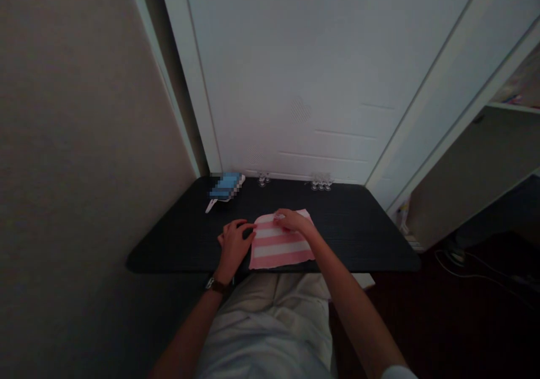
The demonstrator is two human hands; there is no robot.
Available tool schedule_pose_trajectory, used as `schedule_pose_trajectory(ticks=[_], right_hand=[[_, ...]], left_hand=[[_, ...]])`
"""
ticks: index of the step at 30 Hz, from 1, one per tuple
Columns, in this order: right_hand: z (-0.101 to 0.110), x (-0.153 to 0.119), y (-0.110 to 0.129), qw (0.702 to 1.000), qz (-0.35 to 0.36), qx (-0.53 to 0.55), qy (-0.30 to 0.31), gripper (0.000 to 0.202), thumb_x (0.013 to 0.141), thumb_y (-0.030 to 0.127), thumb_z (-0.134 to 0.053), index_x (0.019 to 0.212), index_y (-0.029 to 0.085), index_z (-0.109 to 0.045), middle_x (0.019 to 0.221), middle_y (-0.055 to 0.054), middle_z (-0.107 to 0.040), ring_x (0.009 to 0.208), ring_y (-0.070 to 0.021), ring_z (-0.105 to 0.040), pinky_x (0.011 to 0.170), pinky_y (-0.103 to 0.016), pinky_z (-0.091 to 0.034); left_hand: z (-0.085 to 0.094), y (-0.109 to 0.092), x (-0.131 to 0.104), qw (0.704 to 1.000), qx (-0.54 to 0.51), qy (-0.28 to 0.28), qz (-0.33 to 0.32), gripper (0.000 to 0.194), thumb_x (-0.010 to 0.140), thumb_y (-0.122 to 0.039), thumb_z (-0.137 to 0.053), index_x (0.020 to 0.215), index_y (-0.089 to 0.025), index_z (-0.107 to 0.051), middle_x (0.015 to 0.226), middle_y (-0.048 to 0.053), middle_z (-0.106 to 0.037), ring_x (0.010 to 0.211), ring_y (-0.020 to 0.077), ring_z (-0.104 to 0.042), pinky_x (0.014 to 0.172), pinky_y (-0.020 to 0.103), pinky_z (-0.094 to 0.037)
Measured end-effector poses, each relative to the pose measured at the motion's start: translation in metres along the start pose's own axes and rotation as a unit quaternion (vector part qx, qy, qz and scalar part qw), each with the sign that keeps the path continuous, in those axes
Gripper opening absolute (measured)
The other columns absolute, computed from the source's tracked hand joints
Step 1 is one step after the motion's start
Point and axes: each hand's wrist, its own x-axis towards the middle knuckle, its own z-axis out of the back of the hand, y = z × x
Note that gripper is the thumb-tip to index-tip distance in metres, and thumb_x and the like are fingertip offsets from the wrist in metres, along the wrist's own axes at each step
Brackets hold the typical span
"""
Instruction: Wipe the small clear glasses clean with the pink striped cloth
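A pink-and-white striped cloth [280, 249] lies spread on the black tabletop, close to its front edge. At the cloth's left edge is my left hand [236, 241], its fingers bent, with thumb and forefinger tips closed on the border. My right hand [293, 220] rests over the upper part of the cloth. Its fingers are bent together around a small pale spot, too blurred to tell whether it is a fold or a separate object. A watch or bracelet [217, 284] is on my left wrist.
Small clear glass-like pieces [321, 182] stand in a group at the table's [358, 238] back edge, with a smaller cluster [263, 179] left of them. A blurred blue-screened device [226, 186] sits back left. A white panel [295, 75] rises behind; a wall [84, 143] borders the left.
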Motion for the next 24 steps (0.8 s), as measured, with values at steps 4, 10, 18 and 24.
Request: schedule_pose_trajectory(ticks=[4,10,18,24], right_hand=[[0.032,-0.036,-0.054,0.997,-0.069,0.013,-0.016,0.028,0.090,0.032,-0.052,0.111,0.014,-0.055,0.104,-0.006,-0.061,0.084,-0.0156,-0.062,0.072,-0.034,-0.053],[0.043,-0.029,-0.039,0.999,-0.050,0.017,-0.014,0.012,0.083,0.020,-0.056,0.091,0.016,-0.064,0.061,0.002,-0.060,0.051,-0.0078,-0.055,0.049,-0.018,-0.042],[-0.001,0.034,0.052,0.997,0.003,0.029,0.065,0.029,0.089,0.031,-0.054,0.113,0.017,-0.056,0.114,-0.007,-0.058,0.096,-0.0194,-0.059,0.081,-0.038,-0.051],[-0.002,0.031,0.037,0.997,-0.014,0.046,0.065,0.032,0.089,0.032,-0.054,0.117,0.016,-0.053,0.116,-0.008,-0.056,0.098,-0.0201,-0.059,0.082,-0.040,-0.051]], left_hand=[[0.001,0.000,0.001,1.000,-0.006,-0.003,-0.001,0.020,0.082,-0.031,-0.056,0.097,-0.030,-0.069,0.119,0.005,-0.056,0.110,0.0268,-0.045,0.086,0.042,-0.036],[0.000,0.001,0.001,1.000,-0.004,-0.002,-0.008,0.024,0.080,-0.029,-0.056,0.101,-0.031,-0.067,0.119,0.005,-0.056,0.111,0.0273,-0.045,0.087,0.042,-0.036],[0.001,0.001,-0.004,0.999,0.022,0.002,-0.036,0.033,0.081,-0.026,-0.051,0.112,-0.030,-0.062,0.123,0.006,-0.053,0.114,0.0265,-0.043,0.089,0.042,-0.036],[0.005,-0.004,-0.007,0.999,0.025,-0.008,-0.037,0.032,0.081,-0.024,-0.050,0.109,-0.029,-0.064,0.121,0.007,-0.053,0.114,0.0270,-0.043,0.090,0.042,-0.036]])
